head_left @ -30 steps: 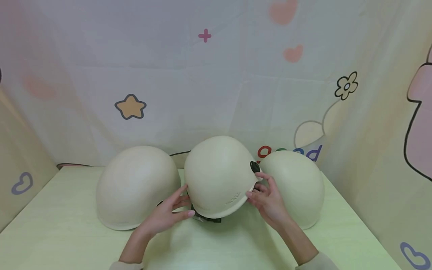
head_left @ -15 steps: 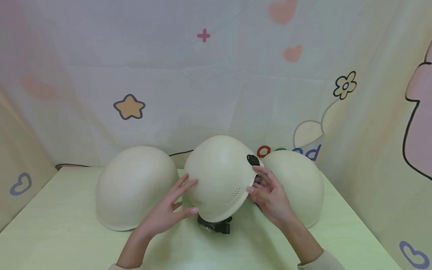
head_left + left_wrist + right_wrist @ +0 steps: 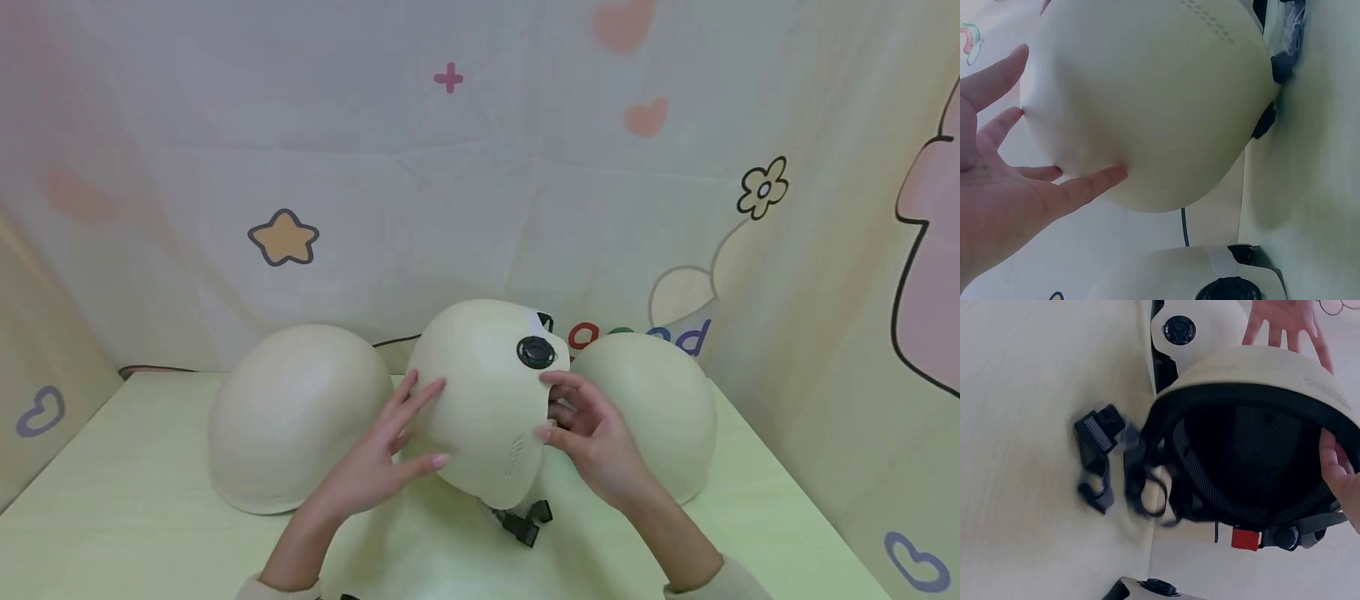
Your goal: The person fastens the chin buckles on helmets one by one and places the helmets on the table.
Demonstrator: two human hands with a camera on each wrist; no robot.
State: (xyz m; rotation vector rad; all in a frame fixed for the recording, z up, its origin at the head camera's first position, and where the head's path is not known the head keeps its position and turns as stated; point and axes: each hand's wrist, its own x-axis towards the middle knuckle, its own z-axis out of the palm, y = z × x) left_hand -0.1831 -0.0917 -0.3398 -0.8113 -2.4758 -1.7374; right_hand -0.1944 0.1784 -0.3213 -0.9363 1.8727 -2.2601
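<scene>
1. Head view: Your right hand (image 3: 602, 442) grips the rim of the tilted helmet (image 3: 483, 408), set between both hands; your left hand (image 3: 367, 477), fingers straight, steadies the shell. A pale tabletop (image 3: 127, 492) lies beneath your hands, printed cloth (image 3: 360, 108) beyond.
2. Left wrist view: Press evenly with straight fingertips; avoid denting pressure.
3. Right wrist view: Hook your right fingers inside the rim, clear of the black strap (image 3: 1099, 430) below the shell.
</scene>
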